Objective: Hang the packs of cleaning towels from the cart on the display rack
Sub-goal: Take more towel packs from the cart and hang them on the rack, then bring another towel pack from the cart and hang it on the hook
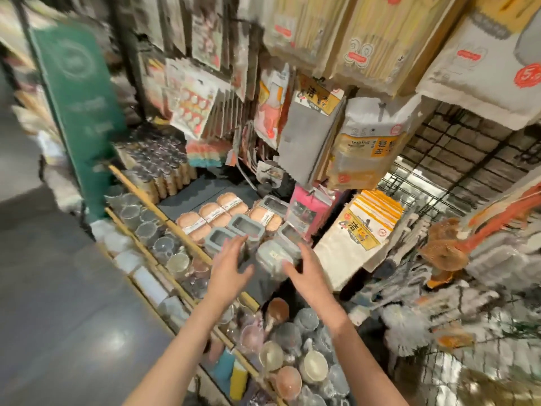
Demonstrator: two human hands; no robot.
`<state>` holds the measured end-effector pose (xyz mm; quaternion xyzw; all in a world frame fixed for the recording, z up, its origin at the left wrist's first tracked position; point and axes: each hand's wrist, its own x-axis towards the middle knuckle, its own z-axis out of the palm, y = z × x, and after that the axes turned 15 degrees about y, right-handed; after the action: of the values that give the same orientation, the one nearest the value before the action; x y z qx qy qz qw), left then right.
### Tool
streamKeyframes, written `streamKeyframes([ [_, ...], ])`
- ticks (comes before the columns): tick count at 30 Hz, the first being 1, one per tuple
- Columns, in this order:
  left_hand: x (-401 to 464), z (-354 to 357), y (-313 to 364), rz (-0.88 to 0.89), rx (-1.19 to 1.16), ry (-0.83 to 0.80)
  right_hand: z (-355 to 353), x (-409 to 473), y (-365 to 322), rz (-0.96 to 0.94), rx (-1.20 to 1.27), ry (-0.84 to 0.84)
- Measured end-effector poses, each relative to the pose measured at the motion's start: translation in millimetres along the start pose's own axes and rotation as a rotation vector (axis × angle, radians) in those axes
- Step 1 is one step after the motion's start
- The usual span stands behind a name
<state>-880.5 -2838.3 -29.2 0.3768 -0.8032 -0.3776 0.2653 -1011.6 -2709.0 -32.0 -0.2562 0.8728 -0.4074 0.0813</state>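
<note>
Packs of cleaning towels hang on the display rack: a grey pack with a yellow header, a yellow-and-white pack to its right, and a lower white pack with a striped yellow top. The black wire grid of the rack shows at the right. My left hand and my right hand reach forward side by side over the shelf, fingers spread, holding nothing. They hover just short of grey lidded boxes. The cart is out of view. The picture is blurred.
Peach sponges and grey boxes lie on the shelf ahead. Glass cups and ceramic mugs fill lower tiers edged with wooden rails. A green sign stands at left. Brushes and an orange tool crowd the right. Grey floor lies at left.
</note>
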Motion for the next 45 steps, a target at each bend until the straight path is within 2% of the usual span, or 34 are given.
streamKeyframes([
  [3, -15, -51, -33, -0.041, 0.088, 0.132, 41, -10, -44, -0.197, -0.087, -0.131],
  [7, -37, -115, -78, -0.121, 0.3, 0.231, 95, -36, -106, -0.408, -0.143, -0.299],
  [12, -70, -206, -133, -0.279, 0.396, 0.369, 169, -75, -182, -0.694, -0.177, -0.464],
  [22, -158, -381, -249, -0.661, 0.442, 0.715, 337, -189, -324, -1.097, -0.152, -0.729],
  [26, -201, -433, -281, -0.749, 0.427, 0.856, 386, -246, -372, -1.226, -0.117, -0.815],
  [32, -264, -481, -311, -0.87, 0.417, 1.07, 439, -327, -417, -1.37, -0.039, -0.964],
  [36, -313, -485, -328, -1.054, 0.372, 1.245, 476, -379, -434, -1.486, -0.017, -1.097],
  [42, -371, -460, -353, -1.367, 0.259, 1.349, 528, -446, -439, -1.769, -0.057, -1.23],
  [45, -379, -457, -371, -1.492, 0.204, 1.439, 560, -473, -442, -1.903, -0.095, -1.347],
])
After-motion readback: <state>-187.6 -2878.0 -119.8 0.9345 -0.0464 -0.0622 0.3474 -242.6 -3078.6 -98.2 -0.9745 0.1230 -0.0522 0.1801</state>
